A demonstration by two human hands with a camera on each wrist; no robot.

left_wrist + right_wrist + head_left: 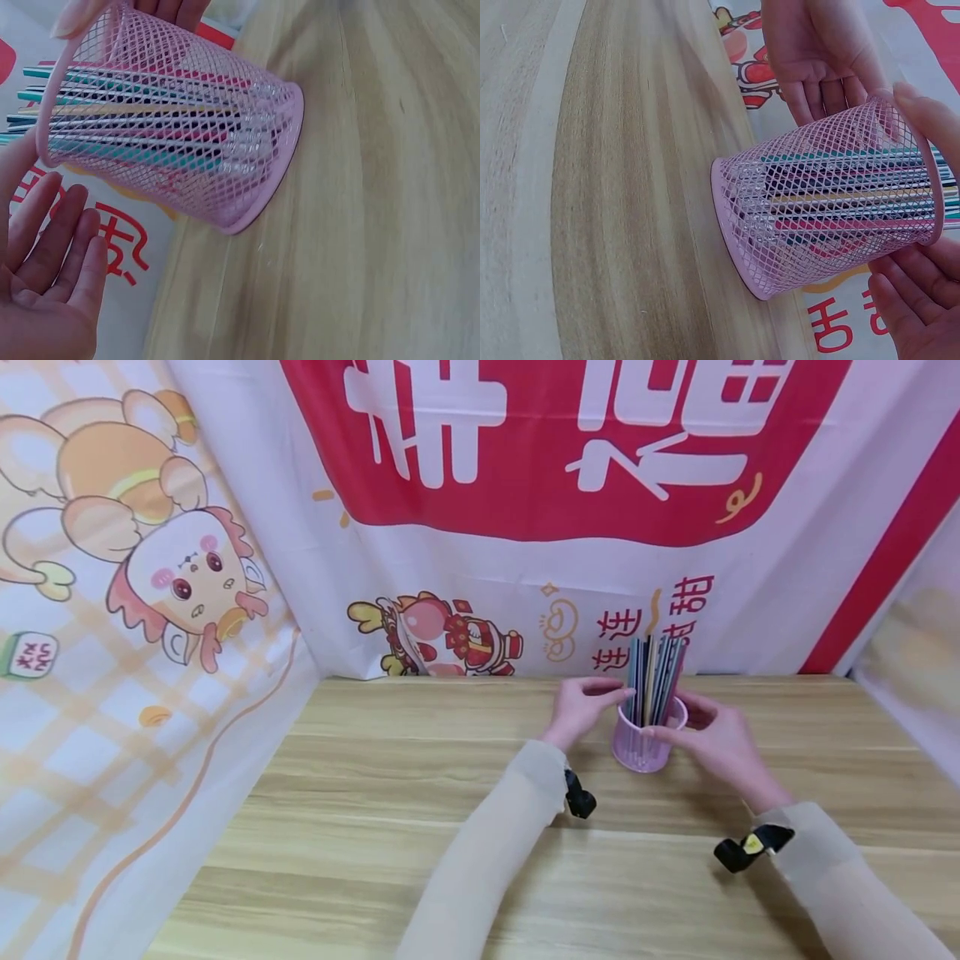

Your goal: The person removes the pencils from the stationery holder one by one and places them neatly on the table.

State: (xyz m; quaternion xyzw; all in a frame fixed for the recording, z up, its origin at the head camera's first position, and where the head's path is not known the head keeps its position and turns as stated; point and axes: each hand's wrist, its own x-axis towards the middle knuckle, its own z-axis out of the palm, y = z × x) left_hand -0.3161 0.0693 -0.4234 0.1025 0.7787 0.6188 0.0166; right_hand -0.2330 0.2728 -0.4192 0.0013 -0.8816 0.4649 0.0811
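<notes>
A pink mesh pen holder [641, 752] stands upright on the wooden table near its back edge. Slim pencil-like sticks [649, 681] in teal, black, pink and tan lean inside it, with clear lower ends seen through the mesh. My right hand [723, 743] holds the holder by its rim, thumb in front and fingers behind. At the left side of the rim is my left hand [587, 703], its thumb by the rim and sticks. In the left wrist view, the left fingers [52, 255] extend nearly straight, apart from the mesh. Whether the left thumb touches a stick I cannot tell.
The wood-grain table [375, 827] spreads in front and to both sides. A printed cloth [480, 560] with red and white lettering hangs directly behind the holder. Another patterned cloth [150, 710] drapes along the left side. Each wrist wears a black strap.
</notes>
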